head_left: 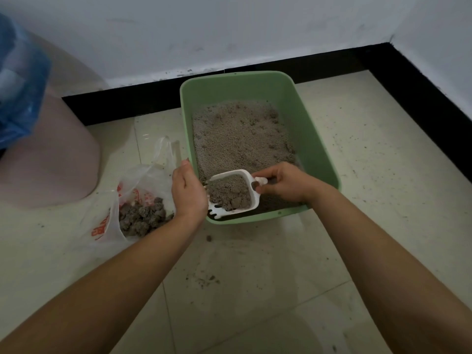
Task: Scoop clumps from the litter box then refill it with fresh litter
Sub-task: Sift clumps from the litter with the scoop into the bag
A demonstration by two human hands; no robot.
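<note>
A green litter box [316, 139] stands on the tiled floor by the wall, with grey litter [240, 134] spread over its far part. My right hand [283, 182] grips the handle of a white slotted scoop [252, 186] loaded with litter and clumps [229, 194], held low over the box's near left corner. My left hand [187, 190] hovers at the scoop's left edge with fingers straight, beside the box's left wall. To the left, a clear plastic bag [143, 185] with red print lies open on the floor, holding several grey clumps [143, 215].
A pink bin [48, 159] lined with a blue plastic bag [20, 85] stands at the far left. A black skirting board [383, 62] runs along the white walls behind and right of the box. Scattered litter grains [204, 278] dot the floor in front.
</note>
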